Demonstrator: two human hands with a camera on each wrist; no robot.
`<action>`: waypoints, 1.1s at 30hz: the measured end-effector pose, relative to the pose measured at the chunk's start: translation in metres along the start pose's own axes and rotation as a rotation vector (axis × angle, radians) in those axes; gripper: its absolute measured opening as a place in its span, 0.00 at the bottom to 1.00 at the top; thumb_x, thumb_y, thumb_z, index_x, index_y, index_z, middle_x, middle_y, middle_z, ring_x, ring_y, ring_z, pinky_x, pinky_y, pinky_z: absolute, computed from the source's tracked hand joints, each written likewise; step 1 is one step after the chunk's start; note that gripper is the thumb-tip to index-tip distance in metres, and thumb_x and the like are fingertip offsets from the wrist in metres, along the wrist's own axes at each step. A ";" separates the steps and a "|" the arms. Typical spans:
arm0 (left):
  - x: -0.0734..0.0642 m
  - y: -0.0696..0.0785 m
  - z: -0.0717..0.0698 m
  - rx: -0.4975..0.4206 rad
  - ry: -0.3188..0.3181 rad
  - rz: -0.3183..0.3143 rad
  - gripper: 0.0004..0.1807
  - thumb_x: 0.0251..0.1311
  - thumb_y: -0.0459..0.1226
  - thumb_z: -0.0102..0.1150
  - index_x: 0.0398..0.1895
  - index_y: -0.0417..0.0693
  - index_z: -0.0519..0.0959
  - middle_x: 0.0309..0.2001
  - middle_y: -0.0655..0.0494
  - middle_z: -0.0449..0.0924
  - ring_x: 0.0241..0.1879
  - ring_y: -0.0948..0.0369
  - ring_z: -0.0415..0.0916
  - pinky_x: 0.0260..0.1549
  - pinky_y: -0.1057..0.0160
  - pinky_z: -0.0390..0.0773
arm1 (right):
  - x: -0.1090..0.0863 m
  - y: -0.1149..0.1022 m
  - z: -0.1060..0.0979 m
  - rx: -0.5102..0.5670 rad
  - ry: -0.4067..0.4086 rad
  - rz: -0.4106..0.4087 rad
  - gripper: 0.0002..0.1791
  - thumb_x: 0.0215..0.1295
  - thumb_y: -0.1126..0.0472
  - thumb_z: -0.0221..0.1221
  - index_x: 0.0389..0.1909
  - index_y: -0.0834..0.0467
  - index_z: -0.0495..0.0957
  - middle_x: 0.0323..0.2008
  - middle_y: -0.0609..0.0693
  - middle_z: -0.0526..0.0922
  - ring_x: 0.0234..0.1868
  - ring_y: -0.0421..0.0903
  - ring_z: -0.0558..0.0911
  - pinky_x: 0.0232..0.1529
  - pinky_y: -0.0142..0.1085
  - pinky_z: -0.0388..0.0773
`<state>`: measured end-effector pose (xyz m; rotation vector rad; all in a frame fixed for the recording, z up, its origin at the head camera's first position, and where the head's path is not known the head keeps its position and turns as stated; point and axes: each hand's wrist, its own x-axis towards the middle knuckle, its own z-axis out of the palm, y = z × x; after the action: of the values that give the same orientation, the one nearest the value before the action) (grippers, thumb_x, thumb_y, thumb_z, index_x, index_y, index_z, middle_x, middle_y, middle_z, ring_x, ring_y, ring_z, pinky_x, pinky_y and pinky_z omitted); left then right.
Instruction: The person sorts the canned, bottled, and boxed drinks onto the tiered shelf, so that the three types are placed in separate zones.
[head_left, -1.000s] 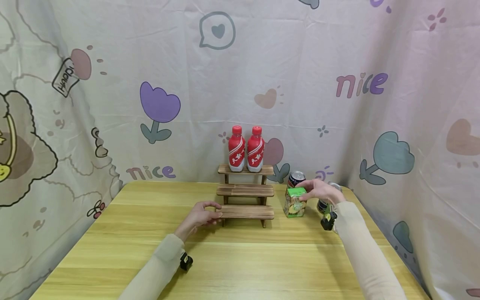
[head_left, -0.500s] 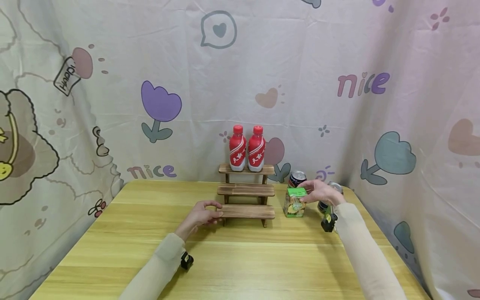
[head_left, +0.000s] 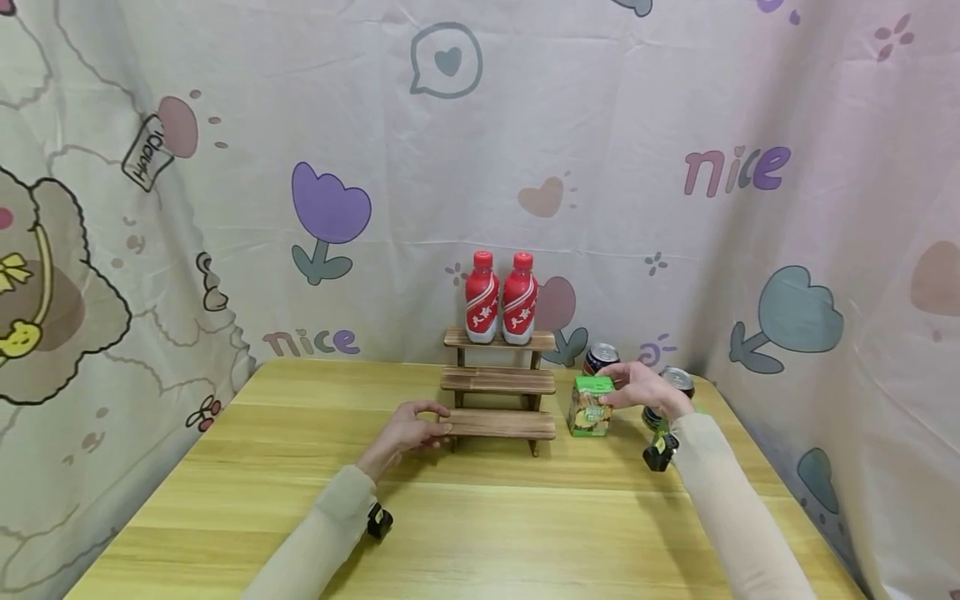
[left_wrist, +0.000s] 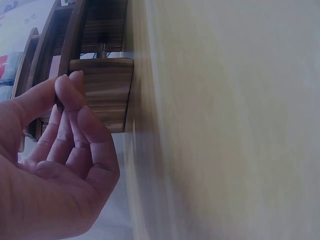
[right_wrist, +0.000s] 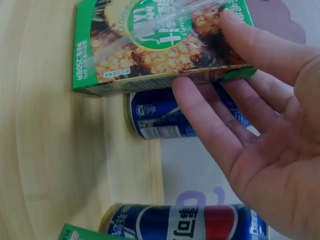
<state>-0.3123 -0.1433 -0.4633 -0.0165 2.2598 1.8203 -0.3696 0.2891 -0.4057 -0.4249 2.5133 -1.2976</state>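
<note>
My left hand (head_left: pixel 408 429) pinches the left end of the lowest shelf on a three-step wooden display stand (head_left: pixel 498 423). The left wrist view shows thumb and forefinger meeting at the shelf's edge (left_wrist: pixel 102 95). To the right of the stand, my right hand (head_left: pixel 641 390) grips a green pineapple juice box (head_left: pixel 591 407) near its top. The thumb lies on the printed front (right_wrist: pixel 150 45), other fingers along the side. The box is upright, at or just over the table; I cannot tell which. Two red-capped bottles, left (head_left: pixel 482 300) and right (head_left: pixel 520 302), stand on the top shelf.
Behind the juice box stands a dark blue can (head_left: pixel 602 357). A Pepsi can (right_wrist: pixel 190 222) is farther right, partly behind my right wrist. Next to it shows the corner of another green box (right_wrist: pixel 82 232). A patterned curtain (head_left: pixel 420 183) hangs behind the table (head_left: pixel 480 525).
The juice box and my right hand have shifted slightly left, closer to the stand. My left hand keeps its hold on the shelf. The head view has turned a little.
</note>
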 end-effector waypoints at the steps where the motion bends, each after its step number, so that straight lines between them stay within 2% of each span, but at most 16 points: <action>1: 0.000 0.000 0.001 -0.004 -0.003 -0.002 0.15 0.58 0.32 0.67 0.49 0.44 0.80 0.29 0.49 0.86 0.20 0.62 0.78 0.24 0.63 0.79 | 0.000 -0.001 0.000 0.001 0.002 -0.006 0.26 0.58 0.64 0.68 0.57 0.66 0.74 0.49 0.60 0.82 0.44 0.47 0.82 0.46 0.41 0.83; 9: 0.002 0.001 0.003 -0.008 -0.006 0.008 0.15 0.59 0.32 0.66 0.49 0.43 0.80 0.29 0.49 0.86 0.20 0.62 0.77 0.23 0.65 0.78 | -0.005 -0.008 0.001 0.015 0.073 -0.044 0.29 0.58 0.59 0.69 0.59 0.65 0.74 0.43 0.55 0.83 0.43 0.46 0.81 0.44 0.39 0.82; 17: 0.001 -0.002 0.002 -0.003 -0.008 0.005 0.15 0.58 0.32 0.67 0.49 0.43 0.80 0.29 0.49 0.86 0.20 0.62 0.77 0.24 0.63 0.79 | -0.010 -0.017 0.002 0.202 0.111 -0.043 0.34 0.61 0.63 0.66 0.66 0.68 0.65 0.45 0.55 0.80 0.42 0.45 0.81 0.49 0.48 0.82; 23: 0.000 -0.002 0.001 0.001 -0.006 0.009 0.15 0.57 0.32 0.67 0.49 0.43 0.80 0.28 0.49 0.86 0.20 0.62 0.77 0.24 0.64 0.78 | -0.014 -0.027 0.004 0.302 0.131 -0.072 0.33 0.64 0.62 0.64 0.67 0.65 0.63 0.47 0.50 0.78 0.45 0.43 0.80 0.49 0.43 0.82; 29: 0.000 -0.002 0.001 0.001 -0.007 0.015 0.15 0.58 0.32 0.67 0.49 0.43 0.80 0.28 0.49 0.86 0.19 0.63 0.77 0.22 0.65 0.77 | -0.018 -0.038 0.009 0.388 0.186 -0.107 0.28 0.64 0.63 0.64 0.63 0.61 0.68 0.43 0.46 0.77 0.43 0.40 0.79 0.44 0.34 0.82; 33: 0.000 -0.001 0.001 0.000 -0.003 0.014 0.15 0.58 0.32 0.67 0.49 0.43 0.80 0.29 0.49 0.86 0.19 0.63 0.77 0.22 0.65 0.78 | -0.020 -0.047 0.010 0.400 0.192 -0.123 0.28 0.64 0.61 0.65 0.63 0.60 0.68 0.44 0.46 0.77 0.41 0.39 0.79 0.44 0.34 0.82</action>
<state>-0.3121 -0.1428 -0.4649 0.0018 2.2630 1.8265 -0.3415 0.2634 -0.3709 -0.3811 2.3142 -1.9190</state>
